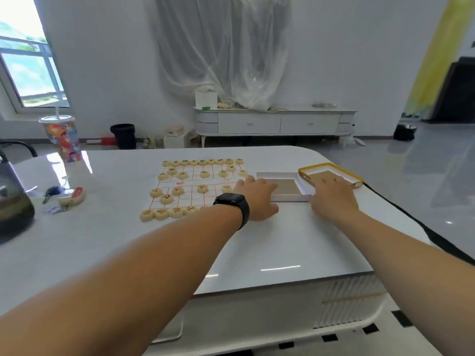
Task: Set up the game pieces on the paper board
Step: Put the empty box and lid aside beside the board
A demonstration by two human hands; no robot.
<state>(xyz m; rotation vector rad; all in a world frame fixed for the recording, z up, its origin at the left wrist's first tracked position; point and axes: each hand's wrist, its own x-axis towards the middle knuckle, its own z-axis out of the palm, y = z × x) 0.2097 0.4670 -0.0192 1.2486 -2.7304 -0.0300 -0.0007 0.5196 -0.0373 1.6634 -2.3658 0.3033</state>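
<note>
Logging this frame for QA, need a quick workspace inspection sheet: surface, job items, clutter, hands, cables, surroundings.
Surface: glossy white table, glare patches.
Job's things: paper board with round game pieces in rows; white box tray and yellow-rimmed lid beside it, both look empty.
Clutter: patterned cup, keys, dark jug at left.
Hands: left hand, watch on wrist, rests by the tray; right hand flat at the lid; neither holds anything.
Cables: nothing seen on the table.
Surroundings: window, white cabinet, black bin.

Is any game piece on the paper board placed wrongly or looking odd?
Mostly tidy. On the paper board, one piece behind the far row sits off the symmetric pattern. The left hand hides the near right corner.
</note>
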